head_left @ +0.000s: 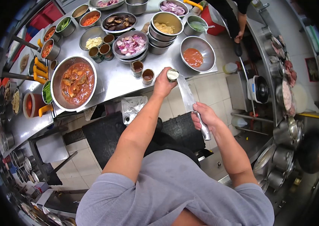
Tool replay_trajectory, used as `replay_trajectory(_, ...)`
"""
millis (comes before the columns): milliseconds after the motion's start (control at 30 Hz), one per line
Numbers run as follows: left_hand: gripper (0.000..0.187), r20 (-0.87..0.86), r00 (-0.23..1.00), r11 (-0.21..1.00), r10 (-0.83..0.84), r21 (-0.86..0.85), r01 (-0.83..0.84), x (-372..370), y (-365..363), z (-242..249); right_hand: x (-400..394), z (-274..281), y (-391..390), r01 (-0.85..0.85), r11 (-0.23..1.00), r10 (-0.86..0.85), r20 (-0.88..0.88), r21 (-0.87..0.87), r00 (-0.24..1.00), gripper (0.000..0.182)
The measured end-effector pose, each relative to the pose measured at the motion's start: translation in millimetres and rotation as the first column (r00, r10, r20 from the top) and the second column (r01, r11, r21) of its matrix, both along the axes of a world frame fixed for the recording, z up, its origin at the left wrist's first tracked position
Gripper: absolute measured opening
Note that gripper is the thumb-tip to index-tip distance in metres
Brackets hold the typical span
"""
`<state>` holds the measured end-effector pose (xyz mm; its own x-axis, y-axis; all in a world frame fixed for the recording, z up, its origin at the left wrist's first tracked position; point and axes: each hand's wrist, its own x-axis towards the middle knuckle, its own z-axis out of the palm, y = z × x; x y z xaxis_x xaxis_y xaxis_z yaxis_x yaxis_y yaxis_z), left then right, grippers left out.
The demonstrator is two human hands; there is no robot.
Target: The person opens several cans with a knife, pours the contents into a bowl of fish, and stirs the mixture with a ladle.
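Note:
My left hand (pixel 164 83) is wrapped round a small tin can (pixel 172 75), its pale round top facing up, just past the edge of the steel table (pixel 110 88). A broad-bladed kitchen knife (pixel 187 93) with a metal handle is gripped in my right hand (pixel 205 115). Its blade points up and away from me, the far end right beside the can. Two opened cans (pixel 148 75) with reddish-brown insides stand on the table just left of my left hand. To the right of them, a steel bowl (pixel 208 56) holds a pool of orange-red sauce.
A large perforated bowl (pixel 55 81) of meat in red sauce sits at the table's left. Bowls of chopped onion (pixel 131 45), mushrooms (pixel 118 22) and garlic (pixel 93 42) crowd the back. Another person's hand (pixel 238 37) holds a long pole at right. Pots (pixel 282 158) line the right counter.

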<state>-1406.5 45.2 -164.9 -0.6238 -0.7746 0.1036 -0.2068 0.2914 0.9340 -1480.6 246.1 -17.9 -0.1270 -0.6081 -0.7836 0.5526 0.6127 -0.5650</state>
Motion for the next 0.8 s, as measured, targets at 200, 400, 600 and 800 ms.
replay_trajectory(200,0.059,0.01,1.0,0.999,0.025,-0.022,-0.025,-2.4,3.3,2.1,1.9,1.2,-0.9,0.01,1.0,-0.01,-0.033,-0.006,0.999,0.018)
replay_trajectory(400,0.047,-0.049,0.998,0.995,0.045,-0.088,-0.05,-4.0,5.3,-0.8,7.0,-2.1,-7.0,-0.194,0.98,0.198,-0.309,0.042,0.93,0.018)
replay_trajectory(600,0.053,-0.086,0.995,0.996,0.057,-0.059,-0.063,-5.1,6.1,-7.5,14.4,-1.1,-4.6,0.028,0.996,-0.019,0.096,-0.088,0.995,0.018)
replay_trajectory(800,0.045,-0.077,0.995,0.989,0.057,-0.131,-0.067,-4.7,7.2,-7.2,12.0,-11.4,0.6,0.122,0.984,-0.087,0.249,-0.127,0.965,0.018)
